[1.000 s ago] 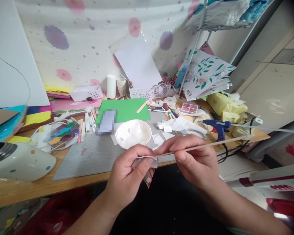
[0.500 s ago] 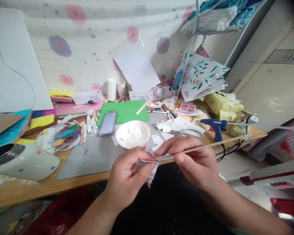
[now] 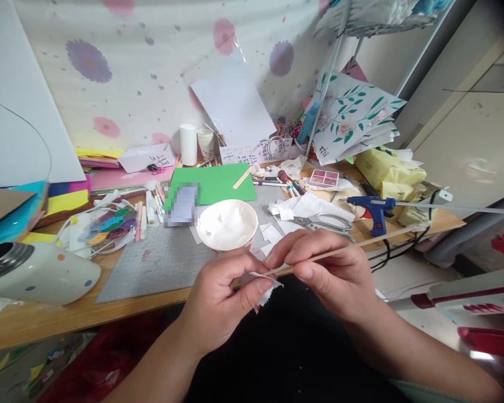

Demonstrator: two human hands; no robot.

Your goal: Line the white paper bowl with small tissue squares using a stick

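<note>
Head view: your left hand (image 3: 218,299) pinches white paper (image 3: 273,290), its ragged edge showing more than before; your right hand (image 3: 334,274) grips a thin stick (image 3: 380,239).

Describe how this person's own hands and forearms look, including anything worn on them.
The left hand and right hand are ungloved, with no rings visible on the fingers. The forearms are bare where they show, without watch or bracelet. A greenish edge below the right forearm may be clothing.
</note>
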